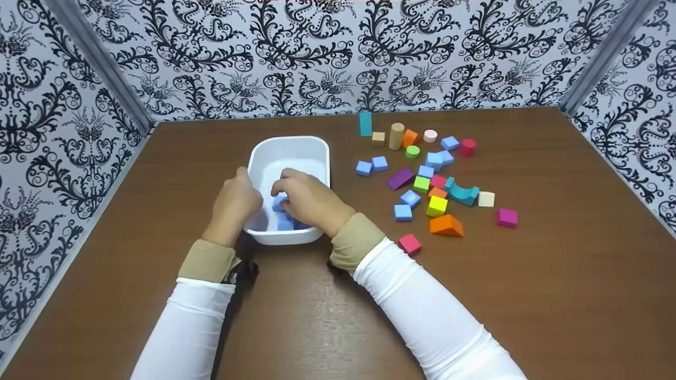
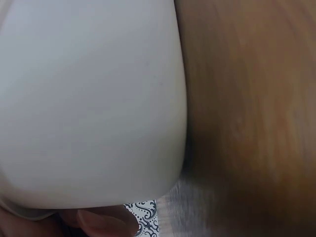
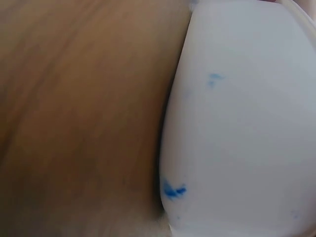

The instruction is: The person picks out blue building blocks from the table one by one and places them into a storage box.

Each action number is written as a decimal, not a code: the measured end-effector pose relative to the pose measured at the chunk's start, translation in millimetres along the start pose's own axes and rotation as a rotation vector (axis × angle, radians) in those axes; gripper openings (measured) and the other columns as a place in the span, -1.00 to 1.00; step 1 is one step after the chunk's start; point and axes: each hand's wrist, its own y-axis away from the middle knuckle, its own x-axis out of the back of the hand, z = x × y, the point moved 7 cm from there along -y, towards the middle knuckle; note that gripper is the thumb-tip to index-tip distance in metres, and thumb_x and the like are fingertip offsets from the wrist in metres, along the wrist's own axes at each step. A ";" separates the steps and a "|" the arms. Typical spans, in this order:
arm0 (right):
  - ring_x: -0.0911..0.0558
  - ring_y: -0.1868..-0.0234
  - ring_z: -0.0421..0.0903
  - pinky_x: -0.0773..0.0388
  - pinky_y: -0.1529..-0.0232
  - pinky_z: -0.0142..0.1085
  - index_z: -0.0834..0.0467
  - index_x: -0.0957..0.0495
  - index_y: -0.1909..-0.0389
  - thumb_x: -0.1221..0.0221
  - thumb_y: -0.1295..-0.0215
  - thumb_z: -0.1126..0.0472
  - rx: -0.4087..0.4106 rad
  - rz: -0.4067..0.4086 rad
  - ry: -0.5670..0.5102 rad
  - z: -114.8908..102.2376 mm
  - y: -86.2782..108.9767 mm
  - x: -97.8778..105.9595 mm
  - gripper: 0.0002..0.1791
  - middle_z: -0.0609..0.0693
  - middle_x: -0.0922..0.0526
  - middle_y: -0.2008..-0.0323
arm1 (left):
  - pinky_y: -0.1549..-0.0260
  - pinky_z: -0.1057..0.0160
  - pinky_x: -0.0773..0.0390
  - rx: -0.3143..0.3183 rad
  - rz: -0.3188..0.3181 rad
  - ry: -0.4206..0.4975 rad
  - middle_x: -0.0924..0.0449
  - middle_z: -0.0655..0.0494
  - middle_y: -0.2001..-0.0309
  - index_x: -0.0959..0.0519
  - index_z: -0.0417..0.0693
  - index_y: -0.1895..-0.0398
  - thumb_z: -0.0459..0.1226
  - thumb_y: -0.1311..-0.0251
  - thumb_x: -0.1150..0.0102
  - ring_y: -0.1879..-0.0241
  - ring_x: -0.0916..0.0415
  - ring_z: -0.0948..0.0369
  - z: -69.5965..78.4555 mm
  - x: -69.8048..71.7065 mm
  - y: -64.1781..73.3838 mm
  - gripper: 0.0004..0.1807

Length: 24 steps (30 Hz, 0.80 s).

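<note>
A white plastic tub (image 1: 288, 238) stands on the table, with several blue blocks (image 1: 285, 222) at its near end. My left hand (image 1: 236, 203) grips the tub's left rim; in the left wrist view its fingertips (image 2: 101, 222) show at the tub's edge. Reaching over the right rim, my right hand (image 1: 311, 203) has its curled fingers and thumb around a blue block (image 1: 279, 202) inside the tub. That hand partly hides the blocks. Only the tub's outer wall (image 3: 247, 128), with blue smudges, appears in the right wrist view.
Loose coloured blocks lie right of the tub: blue cubes (image 1: 403, 212), an orange wedge (image 1: 446, 226), a yellow block (image 1: 437, 206), a teal arch (image 1: 462, 192) and a red cube (image 1: 410, 244) near my right forearm. A wooden cylinder (image 1: 396, 136) stands behind. Patterned walls (image 1: 327, 58) enclose the table.
</note>
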 end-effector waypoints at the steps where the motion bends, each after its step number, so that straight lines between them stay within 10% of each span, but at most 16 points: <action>1: -0.69 0.02 -0.01 -0.61 -0.13 -0.23 0.21 -0.78 -0.01 -0.34 -0.40 0.34 0.014 0.016 -0.002 -0.5 0.0 2.2 -0.78 0.10 -0.68 0.06 | -0.01 -0.30 -0.60 -0.001 0.003 -0.003 -0.59 -0.51 -0.12 -0.30 -0.46 -0.34 -0.41 -0.30 0.08 -0.07 -0.63 -0.31 -0.2 0.0 0.0 -0.46; 11: -0.69 0.03 0.02 -0.62 -0.09 -0.19 0.20 -0.78 0.02 -0.35 -0.43 0.23 -0.017 0.165 -0.016 14.3 2.4 43.6 -0.81 0.10 -0.69 0.07 | -0.12 -0.30 -0.56 0.030 -0.032 -0.006 -0.53 -0.52 -0.20 -0.21 -0.46 -0.47 -0.40 -0.38 0.09 -0.15 -0.59 -0.32 -0.5 -0.7 0.8 -0.39; 24: -0.62 -0.04 -0.02 -0.56 -0.15 -0.21 0.16 -0.75 -0.08 -0.35 -0.44 0.20 -0.263 0.255 -0.090 79.2 21.7 92.3 -0.74 0.05 -0.66 0.00 | -0.22 -0.29 -0.51 0.044 -0.049 0.010 -0.48 -0.51 -0.30 -0.12 -0.42 -0.56 -0.38 -0.42 0.14 -0.25 -0.54 -0.32 -1.4 -3.1 -0.1 -0.34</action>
